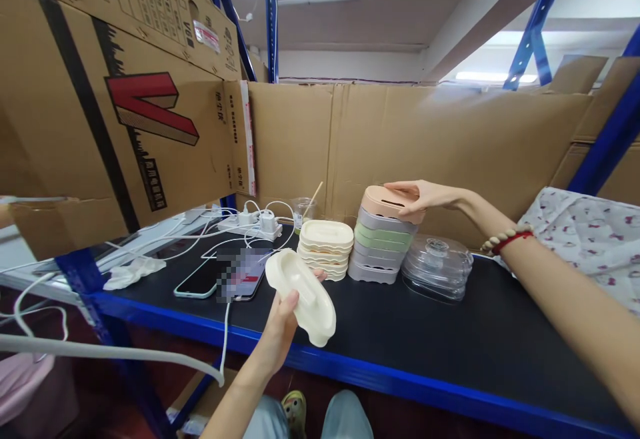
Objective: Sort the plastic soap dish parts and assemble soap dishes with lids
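I have the cream plastic tray [306, 297] tilted above the front of the desk [440, 352], the fingers of my left hand [281, 325] closed on it — thumb over the near rim, a fingertip showing past the far side. My right hand [425, 197] touches the peach slotted box [383, 203] atop lavender and green boxes [383, 244]; its fingers curve partly open about the right end, and I cannot tell whether they grip. Stacked cream trays [326, 247] stand just left, clear plastic lids [436, 267] right.
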